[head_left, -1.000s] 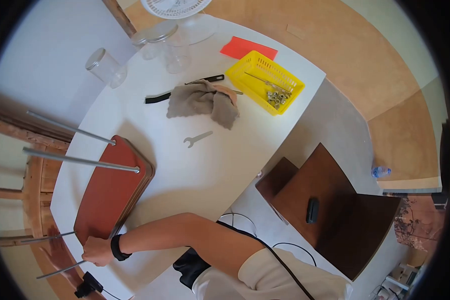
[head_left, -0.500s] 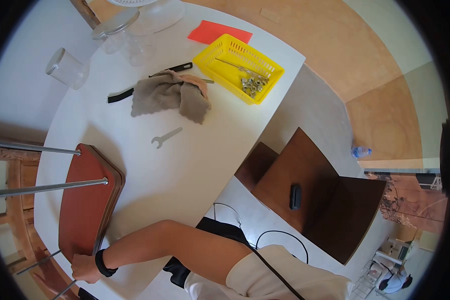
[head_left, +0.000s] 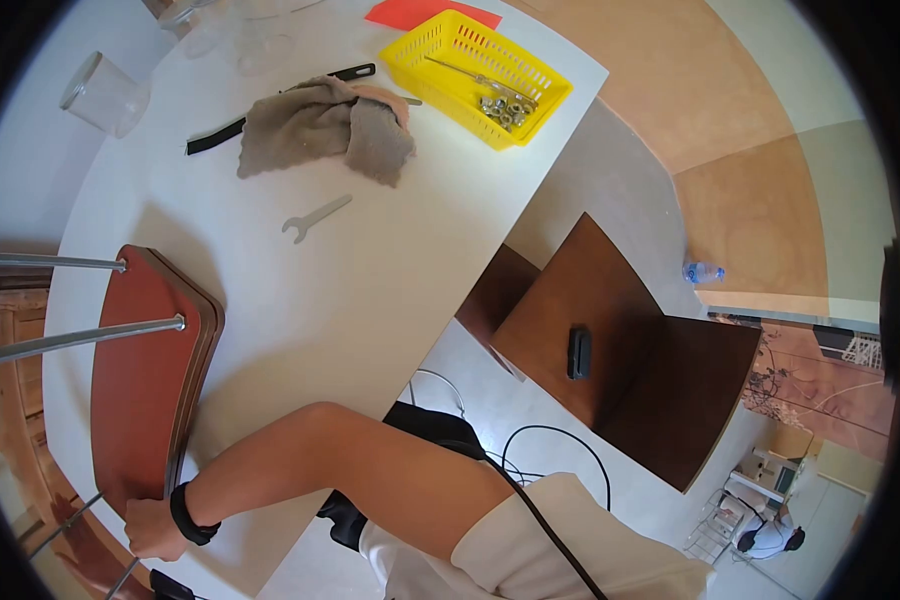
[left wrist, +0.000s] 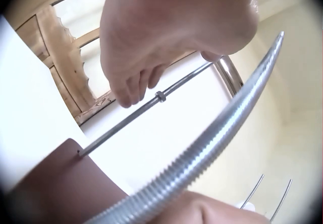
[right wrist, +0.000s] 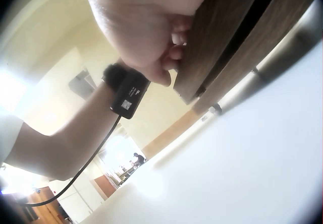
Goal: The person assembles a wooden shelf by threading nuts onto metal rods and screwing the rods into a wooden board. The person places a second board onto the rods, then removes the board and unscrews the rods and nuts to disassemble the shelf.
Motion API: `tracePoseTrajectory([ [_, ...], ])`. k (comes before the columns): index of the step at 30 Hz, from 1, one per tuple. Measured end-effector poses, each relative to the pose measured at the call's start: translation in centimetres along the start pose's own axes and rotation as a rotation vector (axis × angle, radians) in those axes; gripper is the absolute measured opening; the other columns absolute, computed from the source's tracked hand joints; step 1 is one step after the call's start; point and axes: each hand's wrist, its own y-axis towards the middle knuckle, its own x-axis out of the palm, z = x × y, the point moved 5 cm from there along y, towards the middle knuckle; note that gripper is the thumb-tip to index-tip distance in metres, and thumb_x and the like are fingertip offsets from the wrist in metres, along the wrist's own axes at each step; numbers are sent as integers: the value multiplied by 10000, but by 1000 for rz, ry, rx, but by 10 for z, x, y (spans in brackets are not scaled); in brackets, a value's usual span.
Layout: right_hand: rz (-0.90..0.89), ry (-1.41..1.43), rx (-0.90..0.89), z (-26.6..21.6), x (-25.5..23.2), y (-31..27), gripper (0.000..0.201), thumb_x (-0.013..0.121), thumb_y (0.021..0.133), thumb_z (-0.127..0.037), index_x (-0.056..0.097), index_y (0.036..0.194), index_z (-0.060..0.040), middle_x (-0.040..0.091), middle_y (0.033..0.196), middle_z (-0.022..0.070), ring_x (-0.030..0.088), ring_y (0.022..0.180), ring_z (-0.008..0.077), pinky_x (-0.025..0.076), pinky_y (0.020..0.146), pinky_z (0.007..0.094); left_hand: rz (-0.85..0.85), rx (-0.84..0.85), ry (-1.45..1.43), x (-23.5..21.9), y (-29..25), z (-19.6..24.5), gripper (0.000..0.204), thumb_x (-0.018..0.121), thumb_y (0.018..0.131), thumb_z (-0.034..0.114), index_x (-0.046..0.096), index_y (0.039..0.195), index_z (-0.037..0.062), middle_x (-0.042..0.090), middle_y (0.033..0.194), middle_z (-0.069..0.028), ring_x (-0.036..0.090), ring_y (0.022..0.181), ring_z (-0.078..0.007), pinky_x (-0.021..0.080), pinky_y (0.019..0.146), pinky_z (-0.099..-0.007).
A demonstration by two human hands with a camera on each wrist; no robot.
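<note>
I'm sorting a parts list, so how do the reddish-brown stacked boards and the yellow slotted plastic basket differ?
The reddish-brown stacked boards are dark; the yellow slotted plastic basket is bright. The boards are flat with solid faces; the basket is hollow with pierced sides. Metal rods stand from the boards; loose metal nuts lie in the basket. Both bear metal parts.

Head: overhead, facing down across white table (head_left: 320, 290). Wrists — both close-range: left facing threaded rod (left wrist: 197, 153), right low over same table. Shared, head and left — red board (head_left: 140, 390).
</note>
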Motion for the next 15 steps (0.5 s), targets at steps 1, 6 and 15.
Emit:
tracePoseTrajectory([
  [1, 13, 2, -10, 0, -1, -1, 163, 699, 686, -201, 770, 741, -65, 736, 726, 113, 718, 702, 342, 490, 590, 463, -2, 2, -1, 4, -1, 1, 712, 282, 1107, 516, 273, 1601, 4, 325, 1654, -161, 278, 1533, -256, 95, 1302, -413],
  [6, 14, -14, -12, 1, -1, -2, 172, 709, 669, -211, 760, 730, -58, 727, 701, 109, 715, 691, 335, 482, 580, 459, 10, 20, -22, 9, -6, 4, 690, 277, 1113, 500, 279, 1600, 10, 335, 1650, -156, 295, 1525, -251, 107, 1300, -411],
  [15, 67, 39, 4, 1, -11, -8, 152, 719, 626, -187, 692, 667, -44, 691, 641, 133, 696, 643, 369, 480, 549, 487, 100, 154, -69, -28, -22, 49, 652, 267, 1123, 469, 289, 1598, 23, 354, 1642, -147, 328, 1510, -242, 128, 1297, -407],
])
